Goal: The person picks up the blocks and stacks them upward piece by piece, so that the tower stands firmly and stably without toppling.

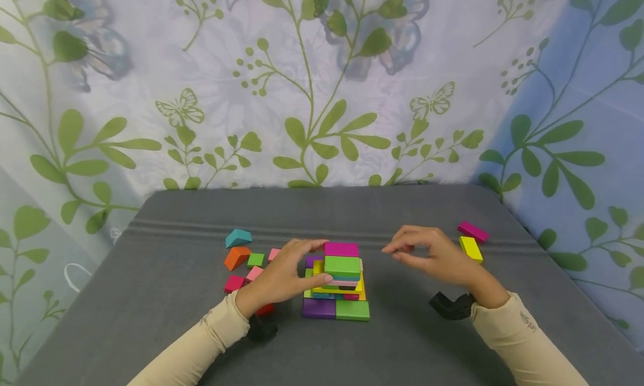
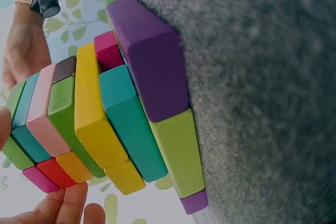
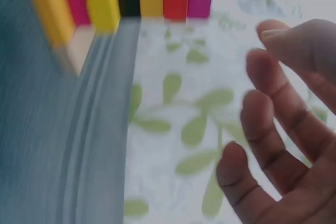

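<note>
A tower of coloured wooden blocks [image 1: 342, 265] stands mid-table on a base with purple and green blocks in front. On top, a green block lies in front of a magenta block [image 1: 341, 248]. My left hand [image 1: 284, 277] grips the tower's upper layers from the left. Its thumb [image 2: 4, 124] lies at the front green block, while its fingers [image 2: 73, 203] reach the far side by the red and orange blocks. Right of the tower, apart from it, my right hand [image 1: 427, 249] hovers with loosely bent fingers [image 3: 262, 114] and holds nothing.
Loose blocks lie left of the tower, among them a teal wedge [image 1: 238, 238], an orange block [image 1: 236, 257] and a crimson block [image 1: 234, 284]. At the right lie a magenta bar [image 1: 473, 231] and a yellow block [image 1: 470, 249]. A leaf-patterned curtain [image 1: 322, 84] hangs behind the grey table [image 1: 402, 347].
</note>
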`<state>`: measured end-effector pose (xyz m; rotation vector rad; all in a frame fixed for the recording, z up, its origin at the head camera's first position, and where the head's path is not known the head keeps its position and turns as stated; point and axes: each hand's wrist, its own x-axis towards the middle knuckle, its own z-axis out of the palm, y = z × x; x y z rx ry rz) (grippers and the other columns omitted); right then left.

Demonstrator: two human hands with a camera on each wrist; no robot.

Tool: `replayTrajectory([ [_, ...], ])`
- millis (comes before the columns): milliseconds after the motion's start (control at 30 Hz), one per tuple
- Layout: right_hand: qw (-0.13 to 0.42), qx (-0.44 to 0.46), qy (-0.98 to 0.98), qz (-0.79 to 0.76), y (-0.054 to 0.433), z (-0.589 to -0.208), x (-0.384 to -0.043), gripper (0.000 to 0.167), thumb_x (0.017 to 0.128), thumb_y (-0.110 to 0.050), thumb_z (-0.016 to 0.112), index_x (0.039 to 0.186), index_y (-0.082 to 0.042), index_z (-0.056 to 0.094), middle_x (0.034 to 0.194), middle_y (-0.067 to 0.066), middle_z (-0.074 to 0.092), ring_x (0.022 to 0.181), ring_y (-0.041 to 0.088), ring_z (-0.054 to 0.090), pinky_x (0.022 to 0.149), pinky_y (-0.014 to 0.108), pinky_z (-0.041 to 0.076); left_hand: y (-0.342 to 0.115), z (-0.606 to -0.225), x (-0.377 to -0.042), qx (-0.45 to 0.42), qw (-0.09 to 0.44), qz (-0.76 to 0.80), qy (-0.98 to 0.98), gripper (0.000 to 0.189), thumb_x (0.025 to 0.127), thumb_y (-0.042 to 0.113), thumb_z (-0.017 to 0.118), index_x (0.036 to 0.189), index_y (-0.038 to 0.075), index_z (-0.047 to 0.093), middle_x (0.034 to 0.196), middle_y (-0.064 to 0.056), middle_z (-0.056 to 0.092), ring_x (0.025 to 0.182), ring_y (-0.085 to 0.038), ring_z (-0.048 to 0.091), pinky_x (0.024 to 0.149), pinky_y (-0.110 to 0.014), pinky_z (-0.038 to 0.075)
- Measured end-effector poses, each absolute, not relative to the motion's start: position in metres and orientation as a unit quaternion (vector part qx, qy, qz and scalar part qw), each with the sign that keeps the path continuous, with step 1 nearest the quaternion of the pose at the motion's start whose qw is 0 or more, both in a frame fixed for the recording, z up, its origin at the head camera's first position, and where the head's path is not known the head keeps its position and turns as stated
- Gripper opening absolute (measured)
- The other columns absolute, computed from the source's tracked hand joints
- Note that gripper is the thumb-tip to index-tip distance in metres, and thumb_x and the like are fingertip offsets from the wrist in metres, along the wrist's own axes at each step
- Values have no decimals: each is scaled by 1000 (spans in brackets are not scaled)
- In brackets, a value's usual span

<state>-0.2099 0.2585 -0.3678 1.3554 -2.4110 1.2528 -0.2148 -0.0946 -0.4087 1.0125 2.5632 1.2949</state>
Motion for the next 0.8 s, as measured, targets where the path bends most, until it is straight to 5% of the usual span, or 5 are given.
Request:
replayTrajectory([
  [200,63,419,-818,388,319,-377,-208,45,93,21,69,120,-13,79,104,-8,72,80,11,62,66,25,52,-95,-409,-215,331,46,423,842,71,99,35,81,157,5,55,153,-14,58,142,-36,50,114,-64,44],
  [433,35,210,-932,293,382,-395,-194,12,95,-2,80,107,-5,77,96,-4,72,80,5,63,68,27,54,-94,-411,-215,329,46,423,843,71,98,34,81,157,4,55,153,-15,58,143,-36,50,114,-64,44],
  [633,-64,100,-968,220,402,-403,-188,28,91,-26,88,103,-4,75,98,1,75,86,19,69,70,32,56,-96,-414,-216,330,42,422,843,69,99,33,81,155,1,56,151,-16,60,139,-36,53,113,-63,45],
  [800,-48,112,-972,201,402,-408,-185,28,85,-26,92,96,-8,73,89,-5,71,78,10,60,65,30,51,-95,-414,-217,333,38,421,843,69,99,33,81,154,1,56,150,-16,61,137,-36,54,112,-63,46],
])
